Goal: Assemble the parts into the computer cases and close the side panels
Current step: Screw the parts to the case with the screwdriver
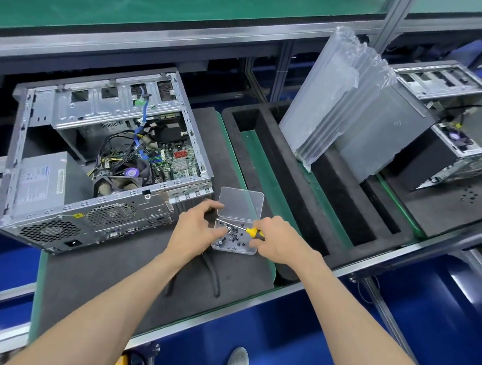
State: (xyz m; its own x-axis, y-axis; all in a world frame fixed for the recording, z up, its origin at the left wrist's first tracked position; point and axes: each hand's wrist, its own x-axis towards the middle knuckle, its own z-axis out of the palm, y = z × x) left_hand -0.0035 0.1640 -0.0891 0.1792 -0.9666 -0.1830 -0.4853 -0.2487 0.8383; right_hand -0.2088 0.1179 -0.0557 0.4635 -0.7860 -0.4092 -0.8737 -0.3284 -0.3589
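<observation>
Right hand (275, 241) grips screwdriver (251, 231), tip in open screw box (235, 240); left hand (197, 228), fingers relaxed, steadies box for picking screw.

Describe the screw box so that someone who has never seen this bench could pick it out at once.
Start at the open computer case lying on the dark mat at the left. Just off its near right corner, between the person's left hand and right hand, sits the screw box. It is the only small clear plastic box there, lid flipped up, dark screws inside, with a yellow-handled screwdriver over it.
</observation>
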